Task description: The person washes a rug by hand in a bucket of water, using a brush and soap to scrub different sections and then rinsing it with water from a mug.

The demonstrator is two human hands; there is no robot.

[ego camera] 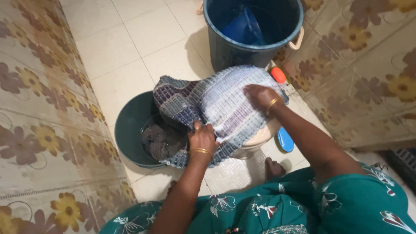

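Checked cloth (216, 104) between basin (130, 130), bucket (253, 47)

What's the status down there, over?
Left hand gripping the checked cloth at its near edge. Right hand pressed flat on top. Cloth draped over a white stool, one end in the dark basin. Nothing in the way.

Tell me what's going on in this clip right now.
A person is washing a checked cloth by hand on a tiled floor. The left hand grips the cloth's near edge; the right hand presses flat on it where it is spread over a pale rounded object. One end trails into a dark basin of water. A blue bucket stands behind.
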